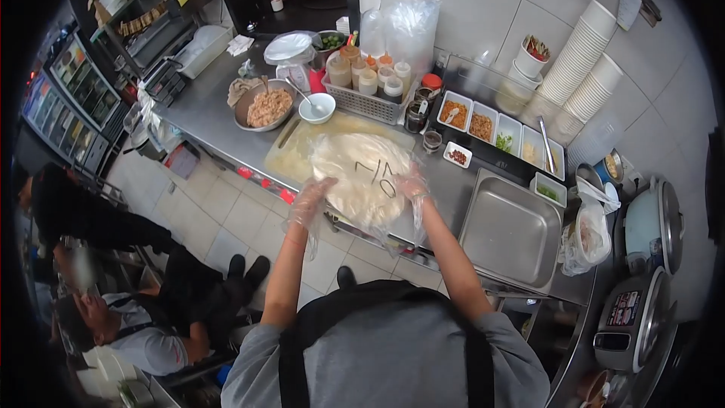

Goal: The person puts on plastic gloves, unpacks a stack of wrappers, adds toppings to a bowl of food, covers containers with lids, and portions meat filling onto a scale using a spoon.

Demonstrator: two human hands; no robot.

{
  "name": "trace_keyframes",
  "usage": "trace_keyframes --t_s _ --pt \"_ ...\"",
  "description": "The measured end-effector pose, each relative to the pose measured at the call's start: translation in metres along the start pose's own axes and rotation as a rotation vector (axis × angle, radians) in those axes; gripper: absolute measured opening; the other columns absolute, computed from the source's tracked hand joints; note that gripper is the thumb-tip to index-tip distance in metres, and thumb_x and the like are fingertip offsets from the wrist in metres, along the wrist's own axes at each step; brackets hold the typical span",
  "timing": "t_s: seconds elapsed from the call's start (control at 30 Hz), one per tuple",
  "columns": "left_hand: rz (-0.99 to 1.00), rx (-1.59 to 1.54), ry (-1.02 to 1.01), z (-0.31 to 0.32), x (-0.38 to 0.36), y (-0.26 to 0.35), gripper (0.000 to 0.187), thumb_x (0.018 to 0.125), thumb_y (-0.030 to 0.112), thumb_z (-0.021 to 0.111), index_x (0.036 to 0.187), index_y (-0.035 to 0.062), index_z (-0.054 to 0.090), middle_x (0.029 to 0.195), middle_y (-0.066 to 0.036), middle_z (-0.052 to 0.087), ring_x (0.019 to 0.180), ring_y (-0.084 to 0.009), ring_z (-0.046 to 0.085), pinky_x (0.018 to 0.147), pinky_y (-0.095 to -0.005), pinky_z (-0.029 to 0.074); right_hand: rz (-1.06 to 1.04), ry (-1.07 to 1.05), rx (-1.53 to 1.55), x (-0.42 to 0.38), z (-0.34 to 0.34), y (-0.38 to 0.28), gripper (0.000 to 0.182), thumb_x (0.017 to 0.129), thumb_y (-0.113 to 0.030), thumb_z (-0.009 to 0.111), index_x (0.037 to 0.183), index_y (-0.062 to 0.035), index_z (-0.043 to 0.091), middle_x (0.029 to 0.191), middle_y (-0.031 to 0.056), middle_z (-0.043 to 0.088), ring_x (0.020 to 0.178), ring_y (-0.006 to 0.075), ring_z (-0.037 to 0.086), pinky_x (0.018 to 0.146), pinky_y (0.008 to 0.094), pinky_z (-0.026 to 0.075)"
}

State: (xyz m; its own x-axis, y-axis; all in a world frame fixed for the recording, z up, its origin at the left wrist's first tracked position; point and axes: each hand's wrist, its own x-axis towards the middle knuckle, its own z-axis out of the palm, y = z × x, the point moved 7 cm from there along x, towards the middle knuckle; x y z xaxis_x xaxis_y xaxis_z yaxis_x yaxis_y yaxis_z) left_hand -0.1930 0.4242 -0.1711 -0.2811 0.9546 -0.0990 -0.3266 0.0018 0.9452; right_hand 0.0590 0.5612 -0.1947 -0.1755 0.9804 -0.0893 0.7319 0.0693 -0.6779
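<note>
A clear plastic bag (343, 162) of pale, flat, dough-like contents, with black handwriting on it, is over the cutting board (284, 151). My left hand (310, 200), in a clear plastic glove, grips the bag's near left edge. On its right edge, my right hand (412, 183), gloved the same way, is closed too. My fingertips are partly hidden by the plastic. Behind the bag, a white bowl (318, 108) with a spoon stands beside a metal bowl (260, 104) of ground meat.
A basket (361, 100) of squeeze bottles stands at the back. To the right are topping containers (482, 121), an empty steel tray (510, 230) and cookers (633, 321). Stacked cups (578, 53) lean by the wall. Two people (151, 340) are at the lower left.
</note>
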Motion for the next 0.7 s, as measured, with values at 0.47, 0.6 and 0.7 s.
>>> trace_keyframes --t_s 0.47,0.6,0.7 --pt "0.957 1.61 -0.61 0.162 -0.071 0.147 0.022 0.07 0.013 0.059 0.091 0.0093 0.058 0.094 -0.007 0.056 0.085 -0.022 0.058 0.066 -0.0335 0.05 -0.193 -0.668 1.874 -0.056 -0.048 -0.194 0.086 0.081 -0.071 0.024 0.139 -0.0079 0.023 0.136 0.019 0.035 0.125 0.0304 0.036 0.104 0.0446 0.029" --pt "1.022 1.631 -0.784 0.13 -0.051 0.049 0.015 0.07 0.013 0.054 0.084 0.0086 0.056 0.086 -0.006 0.049 0.079 -0.0214 0.054 0.059 -0.0316 0.049 -0.025 -0.6 1.78 -0.048 -0.026 -0.142 0.082 0.083 -0.068 0.028 0.14 -0.0082 0.021 0.136 0.0219 0.034 0.125 0.032 0.036 0.103 0.0465 0.03" --pt "1.11 1.568 -0.735 0.124 -0.057 0.034 0.014 0.07 0.014 0.054 0.083 0.0071 0.056 0.084 -0.007 0.048 0.077 -0.0218 0.054 0.059 -0.0311 0.049 0.116 -0.469 1.44 -0.042 -0.003 -0.109 0.066 0.086 -0.048 0.05 0.135 -0.005 0.033 0.13 0.0219 0.043 0.121 0.0279 0.042 0.1 0.0398 0.035"
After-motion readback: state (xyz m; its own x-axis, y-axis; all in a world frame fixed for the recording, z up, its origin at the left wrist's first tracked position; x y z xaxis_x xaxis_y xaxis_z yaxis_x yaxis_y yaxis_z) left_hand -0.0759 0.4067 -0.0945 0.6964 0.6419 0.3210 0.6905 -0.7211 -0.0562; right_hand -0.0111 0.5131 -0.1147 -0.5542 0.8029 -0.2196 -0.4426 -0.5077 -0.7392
